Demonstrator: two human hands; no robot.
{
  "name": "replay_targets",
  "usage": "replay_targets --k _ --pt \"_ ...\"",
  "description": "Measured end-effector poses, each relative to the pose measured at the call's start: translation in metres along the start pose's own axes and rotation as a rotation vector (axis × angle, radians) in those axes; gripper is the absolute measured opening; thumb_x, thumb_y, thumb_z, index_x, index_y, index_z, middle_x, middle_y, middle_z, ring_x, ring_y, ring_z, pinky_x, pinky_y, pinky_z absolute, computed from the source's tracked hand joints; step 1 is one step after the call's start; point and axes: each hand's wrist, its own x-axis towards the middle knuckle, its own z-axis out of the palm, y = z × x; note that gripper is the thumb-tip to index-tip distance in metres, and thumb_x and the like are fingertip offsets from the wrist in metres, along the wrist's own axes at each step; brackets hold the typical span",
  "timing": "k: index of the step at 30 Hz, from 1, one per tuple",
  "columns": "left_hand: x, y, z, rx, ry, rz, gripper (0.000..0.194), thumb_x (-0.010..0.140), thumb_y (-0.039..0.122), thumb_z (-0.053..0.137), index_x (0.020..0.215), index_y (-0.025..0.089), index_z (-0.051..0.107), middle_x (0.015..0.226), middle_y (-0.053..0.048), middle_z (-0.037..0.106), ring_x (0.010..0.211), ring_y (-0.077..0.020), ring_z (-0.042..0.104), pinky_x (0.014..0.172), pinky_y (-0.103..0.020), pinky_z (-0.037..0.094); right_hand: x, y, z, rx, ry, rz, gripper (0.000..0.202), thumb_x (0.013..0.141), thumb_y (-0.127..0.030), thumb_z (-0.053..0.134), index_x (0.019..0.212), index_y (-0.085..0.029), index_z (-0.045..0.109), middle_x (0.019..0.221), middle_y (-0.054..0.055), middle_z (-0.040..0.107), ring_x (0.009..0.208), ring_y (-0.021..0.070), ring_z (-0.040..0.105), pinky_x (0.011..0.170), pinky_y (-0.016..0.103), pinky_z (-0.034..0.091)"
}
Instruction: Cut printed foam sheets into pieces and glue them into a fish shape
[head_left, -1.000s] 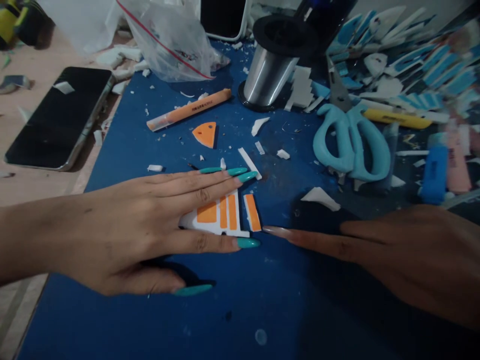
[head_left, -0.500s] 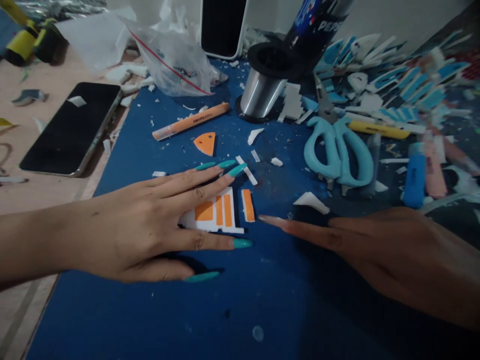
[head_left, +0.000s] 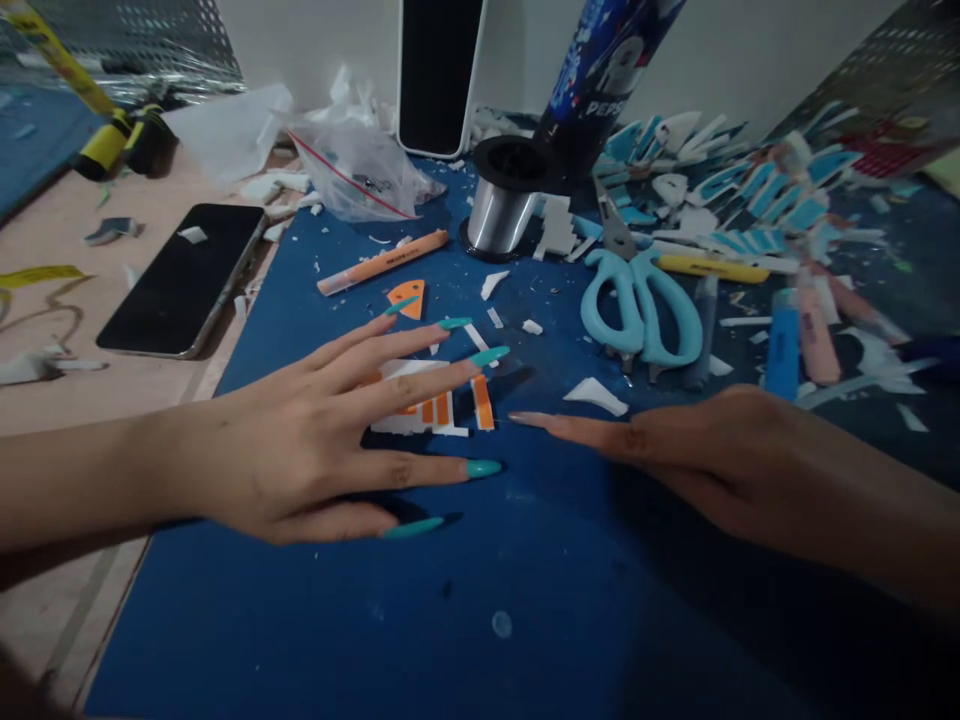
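Left hand (head_left: 315,440) fingers now lifted off orange-striped piece (head_left: 431,405).

I sit at a tan tabletop (head_left: 90,400) with a dark blue mat (head_left: 390,610) spread over most of it, scattered with small white scraps. The far edge meets a plain pale wall (head_left: 322,45). At far left a sheet of perforated metal (head_left: 127,40) leans near the wall, and another perforated panel (head_left: 900,60) slants in at far right. A tall dark panel with a white frame (head_left: 439,75) stands upright against the wall at the far middle. The light is dim and cool, brighter at the far left, while the near right corner of the mat sinks into deep shadow.
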Motion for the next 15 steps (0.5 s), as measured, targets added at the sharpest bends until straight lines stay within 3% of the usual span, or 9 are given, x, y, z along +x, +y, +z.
replay_targets --k 5,8,15 --pt "0.010 0.006 0.002 0.115 -0.086 -0.036 0.057 0.088 0.057 0.046 0.142 0.042 0.033 0.156 -0.008 0.020 0.142 -0.0410 0.014 0.107 -0.069 0.015 0.001 0.005 0.000 0.142 0.046 -0.014 0.064 0.088 -0.009 0.039 0.142 -0.044 0.033 0.057 -0.011 0.061 0.036 0.0045 0.046 0.041 0.014 0.030" --pt "0.013 0.006 0.003 0.105 -0.094 -0.061 0.055 0.089 0.059 0.040 0.142 0.044 0.033 0.155 -0.003 0.023 0.142 -0.0394 0.019 0.109 -0.067 0.012 0.001 0.006 0.000 0.158 0.044 -0.042 0.064 0.088 -0.008 0.040 0.141 -0.043 0.035 0.053 -0.011 0.057 0.038 0.0050 0.047 0.041 0.014 0.030" --pt "0.014 0.003 0.003 0.101 -0.134 -0.029 0.058 0.091 0.060 0.036 0.144 0.038 0.030 0.156 -0.006 0.023 0.144 -0.0346 0.017 0.112 -0.065 0.009 0.001 0.007 0.003 0.145 0.048 -0.038 0.058 0.091 -0.012 0.039 0.141 -0.039 0.036 0.053 -0.011 0.055 0.031 0.0040 0.035 0.039 0.017 0.025"
